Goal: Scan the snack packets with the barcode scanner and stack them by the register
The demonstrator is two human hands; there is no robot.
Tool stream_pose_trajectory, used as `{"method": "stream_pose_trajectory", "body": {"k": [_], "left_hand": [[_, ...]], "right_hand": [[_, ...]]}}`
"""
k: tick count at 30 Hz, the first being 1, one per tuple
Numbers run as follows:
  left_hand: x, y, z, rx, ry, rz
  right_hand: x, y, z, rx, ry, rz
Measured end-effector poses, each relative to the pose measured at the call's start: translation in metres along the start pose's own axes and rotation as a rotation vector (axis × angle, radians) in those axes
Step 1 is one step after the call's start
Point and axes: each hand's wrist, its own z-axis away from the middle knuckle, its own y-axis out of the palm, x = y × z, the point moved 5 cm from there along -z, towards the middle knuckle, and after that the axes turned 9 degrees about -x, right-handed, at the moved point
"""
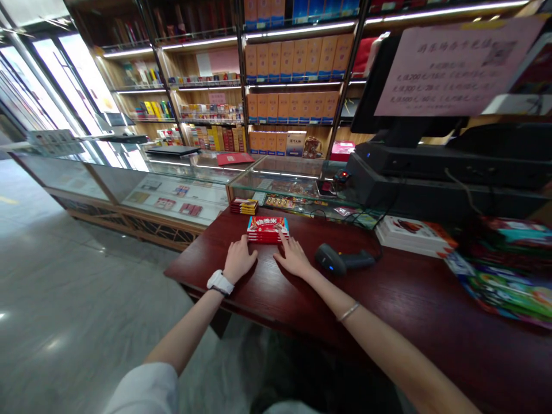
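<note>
A small stack of flat red snack packets (264,236) with a red and blue printed top lies on the dark wooden counter. Beside its left front corner rests my left hand (240,260), fingers stretched out and thumb apart. My right hand (295,257) is at the right front corner, with a finger reaching up against the stack and the thumb spread. Neither hand is wrapped round the packets. Behind them to the left, a smaller pile of red and yellow packets (244,206) sits at the counter's edge.
Right of my right hand lies a black barcode scanner (342,260). White boxes (411,234) and colourful snack bags (509,282) are farther right, below a monitor bearing a pink sign (452,69). Glass display cases (172,192) border the counter (276,299); stocked shelves (297,83) stand behind.
</note>
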Motion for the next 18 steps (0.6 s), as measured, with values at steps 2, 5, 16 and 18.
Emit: {"method": "stream_pose_trajectory", "body": {"k": [2,5,16,18], "left_hand": [[0.003,-0.007,0.016,0.002,0.015,0.015],[0.002,-0.014,0.033,-0.010,0.042,0.034],[-0.013,-0.019,0.031,-0.139,-0.046,0.030],[-0.009,-0.019,0.028,-0.117,-0.059,0.007]], "right_hand": [[0.005,-0.003,0.013,0.011,-0.018,-0.011],[0.010,-0.006,0.023,0.004,-0.040,-0.031],[0.014,-0.014,0.005,-0.129,-0.014,-0.076],[0.013,-0.013,-0.001,-0.135,-0.019,-0.055]]}}
